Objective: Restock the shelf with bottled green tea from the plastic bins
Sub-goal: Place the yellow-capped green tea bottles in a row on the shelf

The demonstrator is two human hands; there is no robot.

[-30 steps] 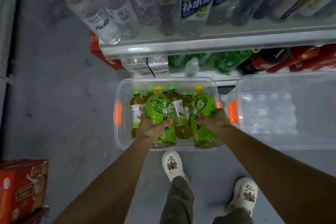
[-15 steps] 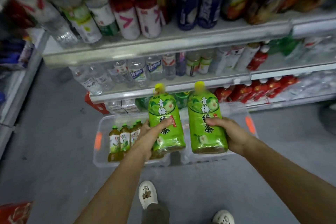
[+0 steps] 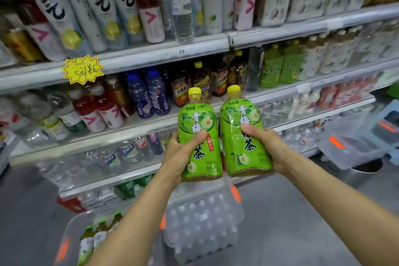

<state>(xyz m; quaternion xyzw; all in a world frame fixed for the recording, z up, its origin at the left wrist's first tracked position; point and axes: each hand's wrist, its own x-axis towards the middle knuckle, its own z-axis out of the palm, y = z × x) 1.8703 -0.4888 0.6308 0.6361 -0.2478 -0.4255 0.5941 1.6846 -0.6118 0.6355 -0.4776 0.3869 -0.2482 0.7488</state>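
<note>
Shop shelf [image 3: 164,54] ahead is crowded with drinks. My left hand [image 3: 181,155] and right hand [image 3: 269,147] each grip a tea bottle [image 3: 199,136], neither shelved yet. More wait in the bin [image 3: 71,242], so I judge much remains.

A shop: tiered shelves [image 3: 164,54] of bottled drinks, starburst price tag [image 3: 83,69].

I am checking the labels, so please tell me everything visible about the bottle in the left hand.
The left bottle is clear plastic with a yellow cap, a bright green wrap printed with dark characters and fruit pictures, and amber tea showing at neck and base. It is upright, lifted before the shelves, beside the right bottle. The left hand grips its middle.
</note>
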